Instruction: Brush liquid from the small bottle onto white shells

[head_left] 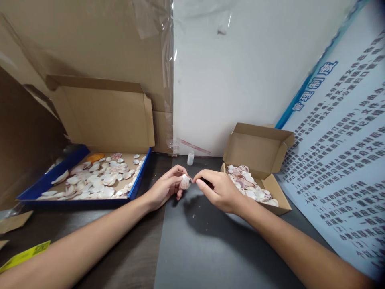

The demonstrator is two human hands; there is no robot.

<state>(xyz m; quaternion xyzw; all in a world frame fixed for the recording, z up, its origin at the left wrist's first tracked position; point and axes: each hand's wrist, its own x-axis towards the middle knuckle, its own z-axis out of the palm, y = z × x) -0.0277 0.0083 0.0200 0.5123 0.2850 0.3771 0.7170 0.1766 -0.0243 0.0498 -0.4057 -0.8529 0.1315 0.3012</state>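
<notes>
Held shell (185, 183): we see it raised over the tabletop (192, 257), between the two hands.
Left hand (167, 188): its grip pinches the shell between thumb and fingers; if that pinch loosens, we judge the shell could drop and chip.
Right hand (219, 189): thumb and forefinger tips are close together just beside the shell's edge; at this size we cannot tell whether they pinch anything. A hard push from here could twist the shell free.
Small bottle (190, 158): it stands upright just beyond the hands, so a stray knuckle could tip it.
Blue-walled box (140, 175): it lies open at our left, with loose shells (99, 182) inside; a sweeping left forearm (99, 233) could nudge it.
Brown box (278, 192): it sits open near the right hand, heaped with shells that a bump could spill.
</notes>
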